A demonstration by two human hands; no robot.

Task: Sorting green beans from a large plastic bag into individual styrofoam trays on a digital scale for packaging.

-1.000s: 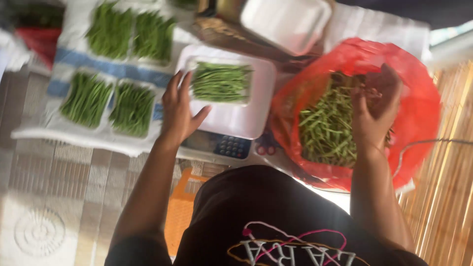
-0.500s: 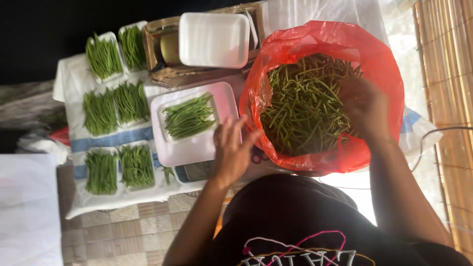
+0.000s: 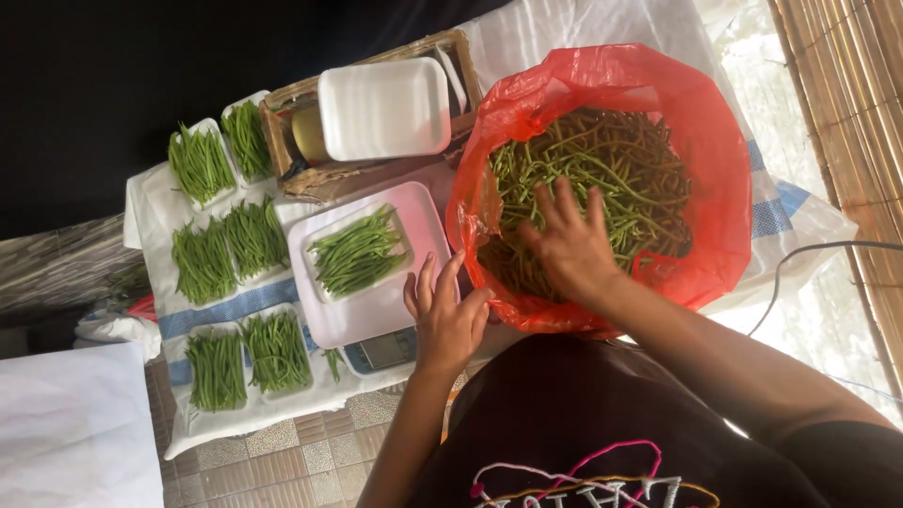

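Nearest, the left hand point(image 3: 444, 318) rests with fingers loosely spread on the near right edge of the white tray point(image 3: 369, 310), holding nothing. Farther right, the right hand point(image 3: 564, 243) lies spread, palm down, on the green beans point(image 3: 640, 179) heaped in the red bag point(image 3: 715, 141); they are slim, tangled, running every way

The scale point(image 3: 384, 349) at lower centre was mostly covered by the white tray point(image 3: 376, 310). The right hand point(image 3: 567, 246) concealed beans beneath it. Basket point(image 3: 301, 155) contents were indistinct.
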